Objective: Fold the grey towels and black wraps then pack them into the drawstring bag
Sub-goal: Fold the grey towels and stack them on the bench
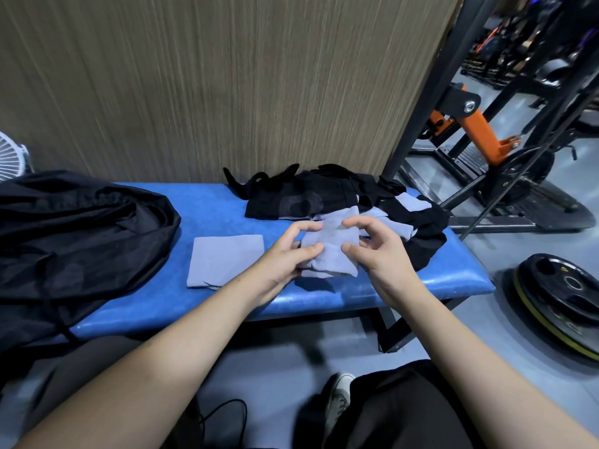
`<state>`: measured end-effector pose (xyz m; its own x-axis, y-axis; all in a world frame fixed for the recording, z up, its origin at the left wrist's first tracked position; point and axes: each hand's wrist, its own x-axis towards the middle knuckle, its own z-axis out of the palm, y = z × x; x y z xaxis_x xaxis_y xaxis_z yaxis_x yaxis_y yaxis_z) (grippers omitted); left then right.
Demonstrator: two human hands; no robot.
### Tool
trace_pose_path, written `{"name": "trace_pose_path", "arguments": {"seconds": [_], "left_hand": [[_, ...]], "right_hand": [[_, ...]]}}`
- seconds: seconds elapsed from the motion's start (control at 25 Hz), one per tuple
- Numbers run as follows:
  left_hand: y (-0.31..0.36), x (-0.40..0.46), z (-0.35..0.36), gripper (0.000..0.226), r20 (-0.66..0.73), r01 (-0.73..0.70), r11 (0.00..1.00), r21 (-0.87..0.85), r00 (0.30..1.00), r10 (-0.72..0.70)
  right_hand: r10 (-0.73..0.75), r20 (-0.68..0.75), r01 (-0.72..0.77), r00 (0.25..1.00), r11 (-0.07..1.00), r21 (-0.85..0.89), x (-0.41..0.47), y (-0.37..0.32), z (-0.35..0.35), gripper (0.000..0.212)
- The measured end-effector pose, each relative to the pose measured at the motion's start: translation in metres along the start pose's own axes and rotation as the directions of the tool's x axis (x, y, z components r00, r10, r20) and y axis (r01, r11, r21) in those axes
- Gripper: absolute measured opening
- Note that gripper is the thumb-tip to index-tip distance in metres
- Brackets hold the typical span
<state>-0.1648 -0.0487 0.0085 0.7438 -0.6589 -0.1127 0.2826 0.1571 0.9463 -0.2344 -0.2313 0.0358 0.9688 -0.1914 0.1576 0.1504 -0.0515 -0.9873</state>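
**Setting: a gym floor**

A padded blue bench (227,205) on a black steel frame is seen against a wood-grain wall panel (227,76). To the right, a black rack upright (424,102) with an orange lever arm (476,128) is noted. Black weight plates (564,296) are stacked on the pale floor. Further machines are made out dimly behind, blurred. A white fan grille (11,153) is glimpsed at left.

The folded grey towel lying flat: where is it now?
In the head view, the folded grey towel lies on the blue bench, between the drawstring bag and left hand.
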Motion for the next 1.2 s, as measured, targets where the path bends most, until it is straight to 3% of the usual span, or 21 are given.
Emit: {"name": "trace_pose_path", "arguments": {"seconds": [0.08,0.16,0.36,0.6,0.8,0.88,1.08,1.2], "left_hand": [[0.006,0.0,-0.007,0.029,-0.022,0.02,0.994,-0.111,1.0,-0.022],[0.012,-0.004,-0.017,0.026,-0.057,0.017,0.996,-0.086,0.998,-0.022],[0.026,-0.026,-0.044,0.023,-0.224,-0.051,0.955,0.292,0.967,0.12],[0.038,-0.053,-0.082,0.041,-0.374,-0.092,0.932,0.35,0.899,0.229],[0.04,-0.066,-0.105,0.047,-0.442,-0.033,0.884,0.466,0.857,0.264],[0.038,-0.069,-0.113,0.047,-0.452,0.022,0.824,0.566,0.844,0.288],[0.018,-0.065,-0.123,0.038,-0.376,0.198,0.499,0.844,0.881,0.287],[0.018,-0.063,-0.12,0.033,-0.408,0.251,0.446,0.859,0.862,0.301]], "right_hand": [[-0.008,-0.021,0.007,1.0,1.0,-0.027,0.002,0.0,0.003,0.031],[-0.012,-0.033,0.007,0.999,0.987,-0.161,0.005,0.002,0.007,0.025],[0.022,0.007,-0.017,1.0,0.917,-0.399,0.018,0.012,0.037,0.025],[0.115,0.089,-0.072,0.989,0.919,-0.389,0.026,0.009,0.091,0.029],[0.128,0.118,-0.068,0.985,0.907,-0.417,0.034,0.02,0.12,0.03],[0.106,0.143,-0.022,0.984,0.869,-0.494,0.04,0.029,0.126,0.028],[0.137,0.248,0.073,0.959,0.725,-0.684,0.043,0.046,0.129,0.029],[0.1,0.253,0.115,0.962,0.694,-0.711,0.039,0.044,0.125,0.028]]}}
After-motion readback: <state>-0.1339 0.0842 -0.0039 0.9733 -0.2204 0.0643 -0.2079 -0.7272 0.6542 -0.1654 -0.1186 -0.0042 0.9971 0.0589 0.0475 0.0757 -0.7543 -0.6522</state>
